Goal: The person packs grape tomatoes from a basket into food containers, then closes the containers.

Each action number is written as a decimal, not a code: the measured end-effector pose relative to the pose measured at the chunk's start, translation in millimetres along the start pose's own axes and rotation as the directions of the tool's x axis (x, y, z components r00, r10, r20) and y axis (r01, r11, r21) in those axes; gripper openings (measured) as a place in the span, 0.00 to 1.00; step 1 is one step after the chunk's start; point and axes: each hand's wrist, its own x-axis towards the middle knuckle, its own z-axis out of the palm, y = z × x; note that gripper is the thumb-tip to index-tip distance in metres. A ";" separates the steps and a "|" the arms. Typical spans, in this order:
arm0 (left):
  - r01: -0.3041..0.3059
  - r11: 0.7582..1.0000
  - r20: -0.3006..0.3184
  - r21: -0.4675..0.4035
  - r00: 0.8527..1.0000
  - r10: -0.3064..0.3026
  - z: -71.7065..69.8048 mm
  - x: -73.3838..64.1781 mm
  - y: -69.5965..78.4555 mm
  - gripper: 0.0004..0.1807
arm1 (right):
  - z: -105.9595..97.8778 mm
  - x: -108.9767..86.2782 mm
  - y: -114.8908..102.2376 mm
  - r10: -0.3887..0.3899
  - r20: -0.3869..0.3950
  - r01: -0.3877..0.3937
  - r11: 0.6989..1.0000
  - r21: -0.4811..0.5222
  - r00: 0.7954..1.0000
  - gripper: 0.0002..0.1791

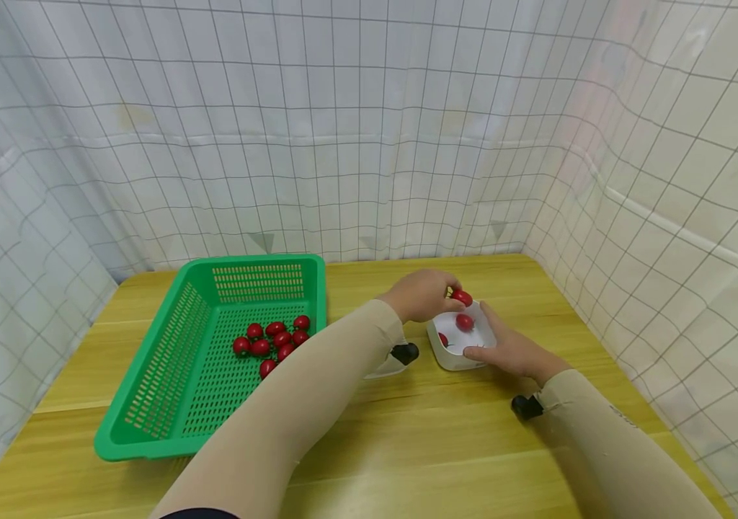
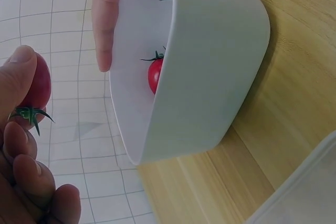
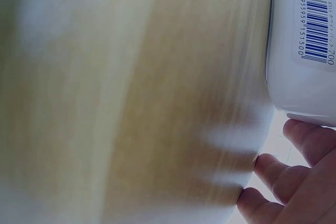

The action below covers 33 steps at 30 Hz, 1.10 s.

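In the head view my left hand [image 1: 422,295] pinches a red cherry tomato [image 1: 463,297] over the far rim of a white plastic container [image 1: 452,360]. The left wrist view shows this tomato [image 2: 40,85] between thumb and fingers, its green stem end pointing down. My right hand [image 1: 513,349] grips the container's right side, thumb at the near rim and fingers along the far side. Inside the container lie a tomato [image 1: 464,322] and another [image 1: 443,339] by the left wall. The right wrist view shows my right fingers [image 3: 310,140] close by the container's labelled wall [image 3: 310,85].
A green perforated basket [image 1: 142,389] with several cherry tomatoes [image 1: 260,347] stands left on the wooden table [image 1: 408,447]. My left forearm hides part of it. A pale translucent piece [image 2: 310,192] lies left of the container. A gridded white curtain [image 1: 343,144] encloses the table.
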 end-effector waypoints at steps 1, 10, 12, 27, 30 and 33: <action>0.002 1.000 0.001 -0.002 1.000 -0.002 0.0 0.3 0.2 0.20 | -0.1 -0.1 -0.3 0.000 0.001 0.000 1.000 0.003 1.000 0.68; 0.004 1.000 0.019 -0.008 1.000 -0.004 -1.3 -0.5 5.8 0.21 | 0.0 0.3 -0.6 -0.001 -0.008 0.001 1.000 -0.009 1.000 0.67; 0.005 1.000 0.020 -0.007 1.000 -0.005 -1.6 -0.6 7.0 0.21 | 0.2 0.4 -0.5 -0.002 -0.010 0.002 1.000 -0.007 1.000 0.67; 0.000 1.000 0.032 0.024 0.999 -0.001 -2.8 -0.1 11.3 0.27 | 1.0 0.0 1.2 -0.023 -0.010 0.023 1.000 -0.009 1.000 0.68; -0.008 0.999 0.032 0.042 0.999 0.007 -10.2 -2.7 9.7 0.27 | 1.1 -0.2 2.5 -0.015 -0.010 0.015 1.000 -0.004 1.000 0.68; -0.013 0.999 0.040 0.036 0.999 0.012 -22.1 -7.0 6.6 0.28 | 1.0 -0.3 2.6 -0.009 -0.008 0.009 1.000 0.009 1.000 0.68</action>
